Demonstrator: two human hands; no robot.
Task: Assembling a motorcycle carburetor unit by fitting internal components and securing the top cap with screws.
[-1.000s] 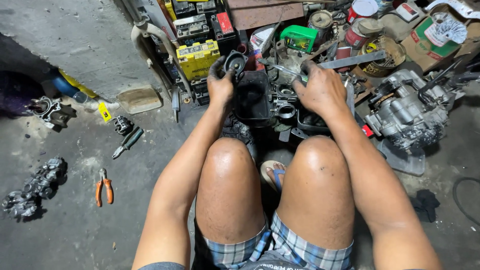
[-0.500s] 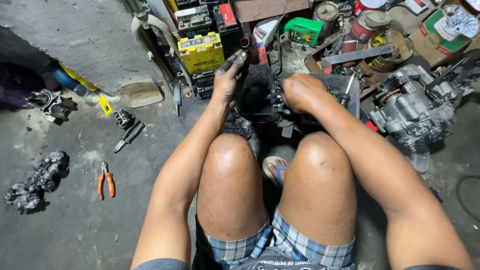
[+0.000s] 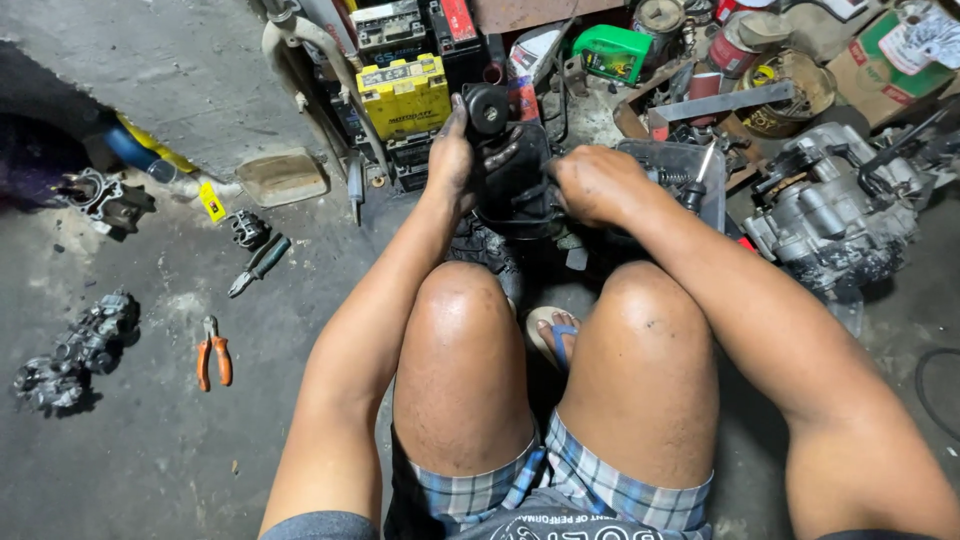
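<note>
I squat over a greasy black engine part (image 3: 516,185) on the floor in front of my knees. My left hand (image 3: 452,152) grips its left side, with the fingers beside a round black cap (image 3: 487,106) on top. My right hand (image 3: 592,185) is closed against the part's right side; what the fingers hold is hidden. A plastic tray (image 3: 705,165) with a screwdriver in it lies just right of my right hand.
A grey engine block (image 3: 830,215) sits at the right. A yellow battery (image 3: 404,94) and a green container (image 3: 612,52) stand behind. Orange pliers (image 3: 214,350), a dark-handled tool (image 3: 258,264) and metal parts (image 3: 72,348) lie on the concrete at the left.
My right hand has moved left and closed onto the black part. My left hand has kept its grip near the round cap. The view has shifted down and to the right.
</note>
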